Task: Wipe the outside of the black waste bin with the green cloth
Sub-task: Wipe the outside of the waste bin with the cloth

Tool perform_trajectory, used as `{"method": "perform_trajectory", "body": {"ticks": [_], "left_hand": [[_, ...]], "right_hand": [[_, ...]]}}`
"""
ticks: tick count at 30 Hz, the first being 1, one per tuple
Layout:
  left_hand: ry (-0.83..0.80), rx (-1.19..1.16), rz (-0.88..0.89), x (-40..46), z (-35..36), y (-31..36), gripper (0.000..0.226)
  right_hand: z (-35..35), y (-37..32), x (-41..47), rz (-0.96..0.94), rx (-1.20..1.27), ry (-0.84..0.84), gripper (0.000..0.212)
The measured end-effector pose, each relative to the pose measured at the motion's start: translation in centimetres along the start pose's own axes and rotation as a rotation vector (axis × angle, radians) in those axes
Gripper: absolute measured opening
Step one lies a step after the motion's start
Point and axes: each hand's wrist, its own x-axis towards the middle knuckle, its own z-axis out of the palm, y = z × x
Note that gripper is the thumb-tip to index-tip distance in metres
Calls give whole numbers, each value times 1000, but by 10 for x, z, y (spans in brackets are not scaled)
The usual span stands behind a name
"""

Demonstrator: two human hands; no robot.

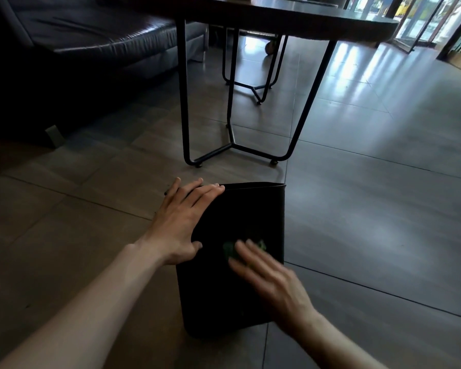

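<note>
Lying on its side on tiled floor [357, 209], black waste bin [250, 214], mouth pointing away. L hand [180, 222]: fingers straight, spread flat on bin's upper-left edge. R hand [272, 278], blurred: fingers extended, pressing green cloth [230, 250], which shows just beyond fingertips, against bin wall.

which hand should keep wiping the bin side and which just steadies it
Right. The right hand already presses the green cloth flat against the black waste bin. The left hand lies spread over the bin's upper left edge, bracing it, with no cloth.
</note>
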Motion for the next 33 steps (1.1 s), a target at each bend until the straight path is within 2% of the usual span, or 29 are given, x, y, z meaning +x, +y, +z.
{"method": "perform_trajectory", "body": {"ticks": [4, 6, 8, 12, 14, 17, 20, 24, 27, 30, 32, 33], "left_hand": [[1, -3, -7, 0, 1, 0, 119], [7, -8, -9, 0, 1, 0, 119], [6, -6, -14, 0, 1, 0, 121], [-4, 8, -12, 1, 0, 0, 123], [-3, 9, -12, 1, 0, 2, 123], [5, 15, -10, -1, 1, 2, 123], [12, 9, -15, -1, -1, 3, 122], [9, -7, -28, -2, -1, 5, 122], [16, -12, -34, -4, -2, 7, 123], [27, -1, -30, -6, -2, 8, 122], [27, 1, -29, -7, -2, 8, 122], [29, -6, -28, -7, -2, 8, 122]], "right_hand": [[-23, 26, 50, 373, 97, 262, 57], [-24, 28, 58, 455, 115, 308, 62], [-15, 18, 49, 385, 52, 275, 61], [20, -19, -12, 17, -38, 44, 37], [30, -31, -40, -123, -74, -91, 41], [27, -28, -45, -166, -97, -131, 38], [9, -11, -17, 66, -24, 20, 40], [-9, 0, 16, 576, 89, 283, 62], [-4, -20, 23, 803, 100, 396, 71], [15, -55, 19, 841, 96, 378, 77], [29, -81, 8, 670, 54, 270, 72], [35, -91, 1, 543, 36, 209, 62]]}}
